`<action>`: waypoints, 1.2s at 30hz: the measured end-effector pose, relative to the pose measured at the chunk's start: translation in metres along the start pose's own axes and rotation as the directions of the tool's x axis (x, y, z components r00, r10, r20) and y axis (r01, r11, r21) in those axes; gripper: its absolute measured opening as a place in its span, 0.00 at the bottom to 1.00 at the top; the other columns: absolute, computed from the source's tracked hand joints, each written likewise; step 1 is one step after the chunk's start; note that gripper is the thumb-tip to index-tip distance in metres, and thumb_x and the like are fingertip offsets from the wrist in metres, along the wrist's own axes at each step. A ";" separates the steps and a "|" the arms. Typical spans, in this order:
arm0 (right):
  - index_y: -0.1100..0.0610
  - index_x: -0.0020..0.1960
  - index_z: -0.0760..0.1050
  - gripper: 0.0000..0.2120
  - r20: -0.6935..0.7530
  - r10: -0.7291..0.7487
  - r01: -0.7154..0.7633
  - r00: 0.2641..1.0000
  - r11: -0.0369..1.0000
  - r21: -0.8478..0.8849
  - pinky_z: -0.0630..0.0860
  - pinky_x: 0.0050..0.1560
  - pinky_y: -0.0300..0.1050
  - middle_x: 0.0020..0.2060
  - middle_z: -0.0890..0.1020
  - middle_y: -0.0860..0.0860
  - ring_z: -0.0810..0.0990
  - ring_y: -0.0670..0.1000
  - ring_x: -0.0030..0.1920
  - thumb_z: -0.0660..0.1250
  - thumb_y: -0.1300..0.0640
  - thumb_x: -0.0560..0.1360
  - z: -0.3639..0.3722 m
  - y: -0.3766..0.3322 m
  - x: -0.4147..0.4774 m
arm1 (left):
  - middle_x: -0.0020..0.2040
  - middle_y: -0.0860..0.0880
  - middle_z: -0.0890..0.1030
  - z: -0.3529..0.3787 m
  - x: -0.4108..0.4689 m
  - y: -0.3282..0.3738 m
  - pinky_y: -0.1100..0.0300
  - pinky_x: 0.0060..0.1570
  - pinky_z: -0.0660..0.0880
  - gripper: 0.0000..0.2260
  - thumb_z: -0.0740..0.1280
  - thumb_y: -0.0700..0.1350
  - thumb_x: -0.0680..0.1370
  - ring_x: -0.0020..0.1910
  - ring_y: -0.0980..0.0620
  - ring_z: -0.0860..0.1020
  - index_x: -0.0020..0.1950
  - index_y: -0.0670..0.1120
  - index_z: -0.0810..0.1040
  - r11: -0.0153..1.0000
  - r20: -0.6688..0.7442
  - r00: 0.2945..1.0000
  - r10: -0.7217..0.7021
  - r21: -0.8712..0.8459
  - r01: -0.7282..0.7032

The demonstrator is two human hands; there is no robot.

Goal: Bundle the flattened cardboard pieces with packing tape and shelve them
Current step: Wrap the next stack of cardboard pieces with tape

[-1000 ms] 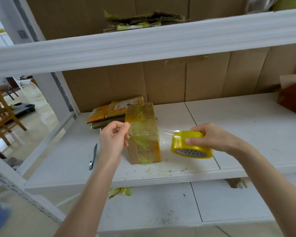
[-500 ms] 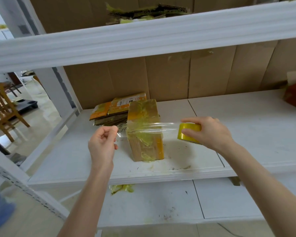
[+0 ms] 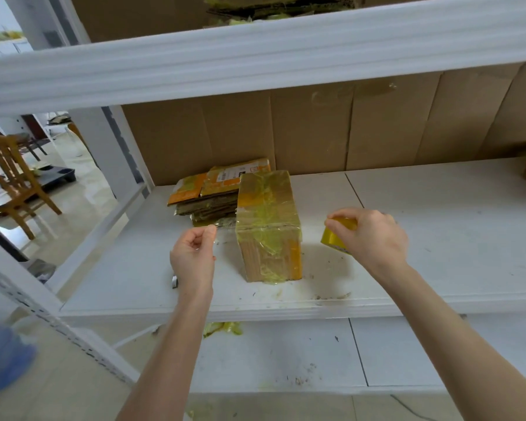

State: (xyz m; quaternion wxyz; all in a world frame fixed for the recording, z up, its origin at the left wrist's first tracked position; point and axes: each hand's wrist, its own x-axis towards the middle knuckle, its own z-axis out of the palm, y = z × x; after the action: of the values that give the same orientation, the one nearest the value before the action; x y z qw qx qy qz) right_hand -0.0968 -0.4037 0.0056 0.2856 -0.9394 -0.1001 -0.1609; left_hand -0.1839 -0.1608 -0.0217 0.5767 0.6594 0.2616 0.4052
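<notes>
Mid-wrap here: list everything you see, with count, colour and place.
taped bundle: one, brown and yellow, middle shelf centre
flat cardboard stack: one, brown and orange, behind bundle, left
tape roll: one, yellow, in right hand
tape strip: one, clear, left hand to bundle
metal object: one, grey, behind left wrist, mostly hidden
shelf: one, white, under the bundle
tape scrap: one, yellow-green, lower shelf
chair: one, wooden, far left
left hand: pinches tape strip
right hand: grips tape roll

On the shelf (image 3: 422, 208) before you, the bundle (image 3: 268, 226) stands between your hands, with more cardboard (image 3: 213, 196) behind it to its left.
</notes>
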 end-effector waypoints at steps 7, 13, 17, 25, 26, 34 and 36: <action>0.40 0.51 0.80 0.09 0.003 -0.002 0.002 1.000 1.000 -0.013 0.62 0.34 0.41 0.40 0.82 0.49 0.69 0.50 0.39 0.65 0.39 0.75 0.022 0.005 0.012 | 0.35 0.55 0.77 0.013 0.008 -0.024 0.68 0.36 0.72 0.04 0.68 0.45 0.77 0.34 0.58 0.74 0.43 0.47 0.80 0.996 0.031 0.996 -0.084 0.043 0.082; 0.40 0.49 0.77 0.11 0.125 0.039 -0.041 0.991 0.999 0.018 0.67 0.34 0.41 0.37 0.77 0.46 0.74 0.50 0.40 0.66 0.36 0.73 0.047 -0.006 0.021 | 0.41 0.57 0.79 0.034 0.016 -0.030 0.67 0.34 0.74 0.08 0.65 0.47 0.79 0.40 0.59 0.77 0.41 0.52 0.78 0.986 0.148 0.976 -0.157 0.084 0.146; 0.39 0.48 0.77 0.09 0.161 0.063 -0.069 0.985 0.997 0.031 0.63 0.30 0.39 0.38 0.78 0.47 0.74 0.51 0.38 0.66 0.37 0.73 0.058 -0.016 0.022 | 0.44 0.52 0.81 0.041 0.018 -0.033 0.60 0.42 0.78 0.09 0.61 0.45 0.81 0.48 0.49 0.80 0.43 0.49 0.78 0.974 0.185 0.957 -0.225 0.039 0.221; 0.40 0.50 0.76 0.11 0.164 0.085 -0.086 0.983 0.996 -0.001 0.67 0.34 0.41 0.40 0.79 0.48 0.76 0.52 0.39 0.64 0.36 0.74 0.062 -0.019 0.015 | 0.60 0.46 0.75 0.017 0.005 -0.017 0.67 0.55 0.71 0.14 0.63 0.37 0.79 0.56 0.53 0.75 0.65 0.44 0.75 0.871 0.113 0.919 0.378 0.292 -0.395; 0.40 0.51 0.76 0.11 0.176 0.071 -0.074 0.982 0.997 0.011 0.68 0.35 0.42 0.42 0.80 0.48 0.76 0.52 0.41 0.64 0.37 0.74 0.062 -0.018 0.015 | 0.60 0.46 0.77 0.020 -0.004 -0.016 0.68 0.59 0.69 0.14 0.62 0.36 0.79 0.58 0.53 0.74 0.64 0.42 0.76 0.745 0.213 0.807 0.550 0.311 -0.590; 0.46 0.67 0.73 0.22 0.421 -0.127 -0.069 0.898 0.904 0.421 0.75 0.50 0.40 0.53 0.81 0.47 0.79 0.48 0.53 0.71 0.48 0.74 0.050 0.029 0.006 | 0.64 0.47 0.78 0.041 -0.014 -0.023 0.46 0.69 0.64 0.22 0.71 0.35 0.73 0.63 0.44 0.75 0.67 0.46 0.76 0.330 0.594 0.572 0.566 0.472 -0.817; 0.46 0.62 0.76 0.17 0.445 -0.128 -0.137 0.886 0.846 0.516 0.76 0.42 0.34 0.47 0.83 0.45 0.81 0.47 0.47 0.71 0.49 0.74 0.056 0.036 -0.001 | 0.64 0.48 0.78 0.043 -0.013 -0.025 0.47 0.69 0.65 0.24 0.72 0.32 0.72 0.63 0.45 0.75 0.66 0.47 0.77 0.339 0.579 0.587 0.567 0.485 -0.806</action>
State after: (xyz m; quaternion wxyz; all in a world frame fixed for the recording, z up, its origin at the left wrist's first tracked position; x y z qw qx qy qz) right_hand -0.0743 -0.4016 -0.0566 0.5033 -0.8335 -0.2037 0.1025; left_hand -0.1521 -0.1897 -0.0496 0.0774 0.9263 -0.0054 0.3686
